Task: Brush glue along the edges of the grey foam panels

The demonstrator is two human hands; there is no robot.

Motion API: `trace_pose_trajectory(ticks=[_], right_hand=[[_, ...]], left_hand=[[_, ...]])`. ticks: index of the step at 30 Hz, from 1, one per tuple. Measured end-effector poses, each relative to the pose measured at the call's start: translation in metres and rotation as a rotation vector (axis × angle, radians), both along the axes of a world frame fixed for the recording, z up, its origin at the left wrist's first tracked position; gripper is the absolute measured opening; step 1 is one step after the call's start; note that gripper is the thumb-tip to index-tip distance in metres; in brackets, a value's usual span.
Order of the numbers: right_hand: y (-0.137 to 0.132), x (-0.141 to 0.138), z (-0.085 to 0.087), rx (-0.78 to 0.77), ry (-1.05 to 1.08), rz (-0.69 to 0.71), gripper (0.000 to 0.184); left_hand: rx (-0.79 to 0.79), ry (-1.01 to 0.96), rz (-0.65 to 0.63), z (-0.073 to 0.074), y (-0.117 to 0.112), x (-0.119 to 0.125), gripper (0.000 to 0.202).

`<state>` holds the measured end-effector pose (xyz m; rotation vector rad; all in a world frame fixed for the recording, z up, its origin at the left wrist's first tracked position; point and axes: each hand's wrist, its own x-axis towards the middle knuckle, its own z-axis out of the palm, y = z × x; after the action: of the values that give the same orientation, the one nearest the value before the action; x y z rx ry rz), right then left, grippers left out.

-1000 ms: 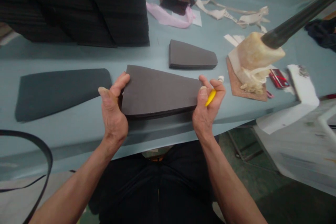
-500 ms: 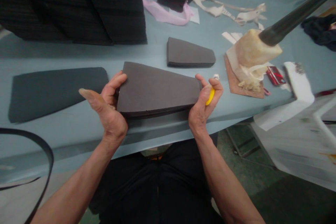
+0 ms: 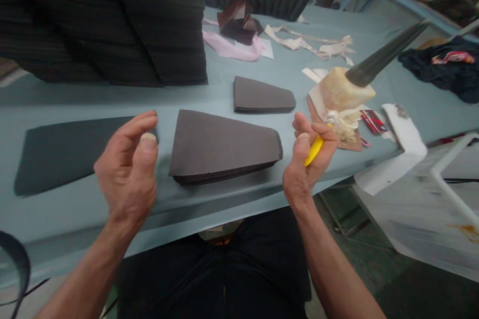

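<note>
A stack of grey wedge-shaped foam pieces (image 3: 224, 145) lies near the front edge of the blue table (image 3: 232, 94). My left hand (image 3: 129, 169) hovers just left of the stack, fingers loosely curled and apart, holding nothing. To the right of the stack, my right hand (image 3: 310, 159) is raised and closed around a yellow marker (image 3: 314, 149). Neither hand touches the stack.
A single dark grey wedge piece (image 3: 63, 152) lies at the left. A smaller grey stack (image 3: 262, 95) sits behind. Tall black foam stacks (image 3: 112, 20) fill the back left. A cream block with a dark pole (image 3: 348, 92), fabric scraps (image 3: 239, 35) and a white object (image 3: 404, 132) are at the right.
Both hands have let go of the grey stack and pulled away from its ends. The stack now lies flat on the table. The camera view has tilted up.
</note>
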<state>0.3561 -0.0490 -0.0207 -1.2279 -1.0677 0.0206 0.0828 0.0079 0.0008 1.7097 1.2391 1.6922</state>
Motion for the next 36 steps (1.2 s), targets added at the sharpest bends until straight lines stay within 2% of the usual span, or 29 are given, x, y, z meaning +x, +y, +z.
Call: trace_pose_trajectory(ticks=[2,4,7,9,12,17,23,28,36], right_hand=[[0.003,0.000,0.018,-0.040,-0.114,0.061,0.019],[0.008,-0.004,0.035,-0.120,-0.217,0.125,0.020],[0.020,-0.014,0.050,-0.255,-0.344,0.225,0.022],[0.029,-0.019,0.053,-0.321,-0.400,0.277,0.021],[0.039,-0.021,0.051,-0.413,-0.452,0.344,0.022],[0.044,-0.019,0.045,-0.522,-0.504,0.413,0.025],[0.044,-0.020,0.041,-0.567,-0.571,0.409,0.025],[0.041,-0.023,0.039,-0.580,-0.649,0.319,0.022],[0.037,-0.027,0.041,-0.576,-0.655,0.280,0.021]], left_hand=[[0.091,0.230,-0.087,0.024,0.006,0.001,0.030],[0.134,0.470,-0.254,0.044,0.015,0.010,0.031],[0.148,0.717,-0.492,0.057,0.028,0.034,0.037],[0.120,0.853,-0.539,0.054,0.034,0.049,0.041],[0.068,0.985,-0.530,0.045,0.036,0.063,0.044],[0.043,1.056,-0.499,0.041,0.033,0.066,0.051],[-0.004,1.112,-0.461,0.041,0.032,0.066,0.050],[-0.043,1.136,-0.388,0.037,0.031,0.063,0.059],[-0.142,1.027,-0.367,0.024,0.030,0.050,0.069]])
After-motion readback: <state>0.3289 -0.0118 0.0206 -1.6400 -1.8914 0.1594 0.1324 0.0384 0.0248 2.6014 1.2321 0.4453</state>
